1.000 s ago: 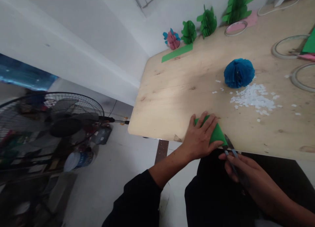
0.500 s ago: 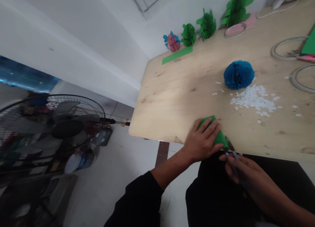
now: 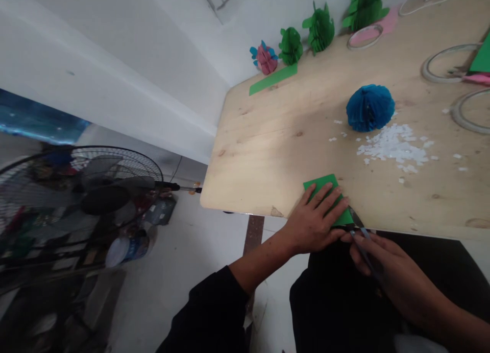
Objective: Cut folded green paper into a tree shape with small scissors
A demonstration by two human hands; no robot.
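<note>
Green paper (image 3: 320,182), folded flat, lies at the near edge of the wooden table (image 3: 268,138). The left hand (image 3: 316,220) presses it down with fingers spread flat. The right hand (image 3: 377,263) is clenched around scissors (image 3: 358,225), whose blades meet the paper's corner. The sheet looks light, thin and easily creased, best pinned flat near the cut. Beyond lie white scraps (image 3: 394,148) and a blue paper ball (image 3: 370,108).

Left hand (image 3: 312,221) flat on green paper (image 3: 325,189), scissors (image 3: 360,230) in right hand (image 3: 386,271)
</note>
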